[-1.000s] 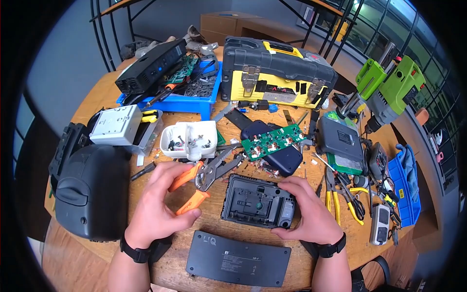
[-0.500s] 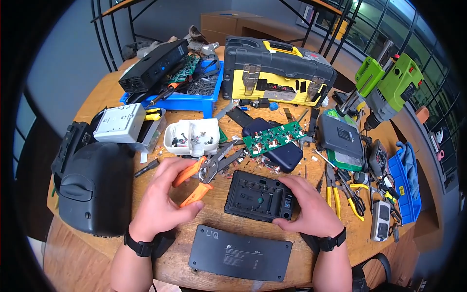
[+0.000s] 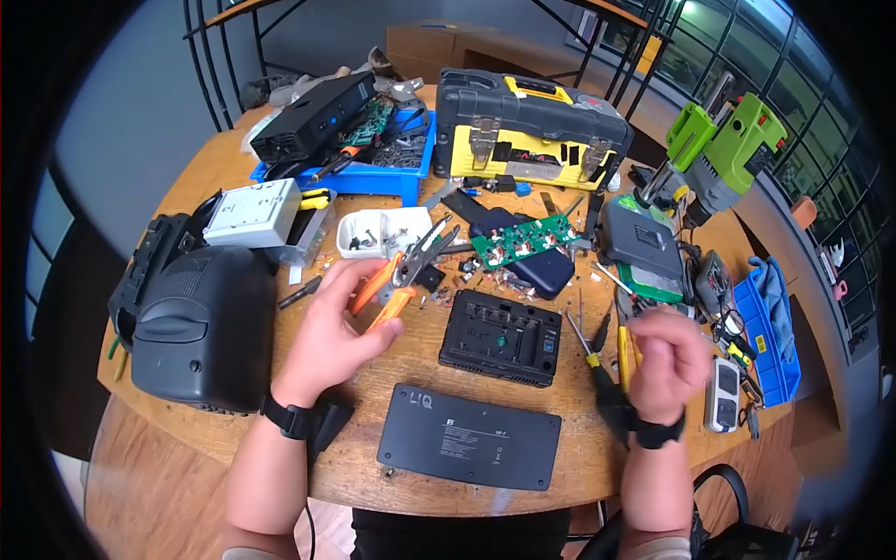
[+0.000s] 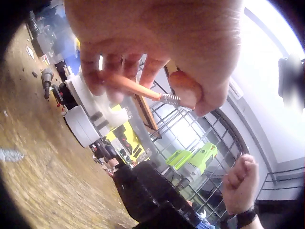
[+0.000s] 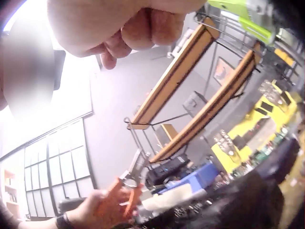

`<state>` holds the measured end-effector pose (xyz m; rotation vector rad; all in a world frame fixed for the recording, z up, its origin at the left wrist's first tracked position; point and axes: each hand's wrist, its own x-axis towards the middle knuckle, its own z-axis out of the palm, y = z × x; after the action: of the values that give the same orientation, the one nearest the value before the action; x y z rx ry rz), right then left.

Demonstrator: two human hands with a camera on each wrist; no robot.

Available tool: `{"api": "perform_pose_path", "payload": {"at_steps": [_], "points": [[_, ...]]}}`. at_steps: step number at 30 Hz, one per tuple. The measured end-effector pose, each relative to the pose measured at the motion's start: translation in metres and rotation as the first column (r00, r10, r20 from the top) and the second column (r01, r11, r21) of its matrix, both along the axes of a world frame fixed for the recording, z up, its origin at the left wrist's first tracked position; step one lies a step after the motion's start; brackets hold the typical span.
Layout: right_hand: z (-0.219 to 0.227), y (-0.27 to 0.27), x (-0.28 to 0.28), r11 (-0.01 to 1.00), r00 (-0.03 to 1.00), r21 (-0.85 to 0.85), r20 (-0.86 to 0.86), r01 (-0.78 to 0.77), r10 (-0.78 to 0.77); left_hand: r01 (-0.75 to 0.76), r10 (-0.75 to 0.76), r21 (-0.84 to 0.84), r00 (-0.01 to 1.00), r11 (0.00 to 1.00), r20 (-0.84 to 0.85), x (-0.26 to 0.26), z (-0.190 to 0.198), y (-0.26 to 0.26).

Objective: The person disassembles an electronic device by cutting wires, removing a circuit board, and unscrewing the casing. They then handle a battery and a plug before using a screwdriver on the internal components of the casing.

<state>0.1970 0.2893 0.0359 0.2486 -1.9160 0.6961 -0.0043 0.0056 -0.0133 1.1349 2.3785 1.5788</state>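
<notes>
While left hand (image 3: 338, 338) is grasping orange-handled pliers (image 3: 408, 269) left of black housing (image 3: 500, 338), right hand (image 3: 668, 366) is hovering clenched to its right; labelled panel (image 3: 470, 437) is lying nearside.

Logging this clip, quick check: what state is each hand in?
Left hand: closed around the orange-handled pliers.
Right hand: closed, fingers curled, nothing visibly held.

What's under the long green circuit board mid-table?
A dark blue case: the green circuit board lies across it, and parts of the case show on both sides. The case surface directly beneath, and anything sandwiched there, is covered.
</notes>
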Motion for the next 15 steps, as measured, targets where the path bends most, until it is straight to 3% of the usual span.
{"api": "perform_pose_path", "payload": {"at_steps": [1,4,7,10,15], "points": [[0.021,-0.004,0.001,0.986,0.985,0.019,-0.051,-0.163,0.164,-0.007,0.007,0.005,1.0,1.0,0.012,0.0,-0.001,0.0],[0.079,-0.036,0.018,0.924,0.923,-0.054,-0.093,-0.38,0.374,0.009,-0.009,-0.013,1.0,1.0,0.03,0.001,0.002,0.0],[0.103,-0.039,0.029,0.791,0.79,-0.037,-0.095,-0.611,0.606,0.045,-0.047,0.043,0.998,0.998,0.046,0.003,-0.005,0.005],[0.105,-0.036,0.032,0.723,0.722,-0.036,-0.109,-0.69,0.683,0.048,-0.048,0.013,0.999,0.999,-0.005,0.003,-0.006,0.004],[0.1,-0.032,0.03,0.691,0.691,-0.05,-0.117,-0.721,0.713,0.046,-0.047,0.013,0.997,0.999,0.067,0.004,-0.002,0.006]]}}
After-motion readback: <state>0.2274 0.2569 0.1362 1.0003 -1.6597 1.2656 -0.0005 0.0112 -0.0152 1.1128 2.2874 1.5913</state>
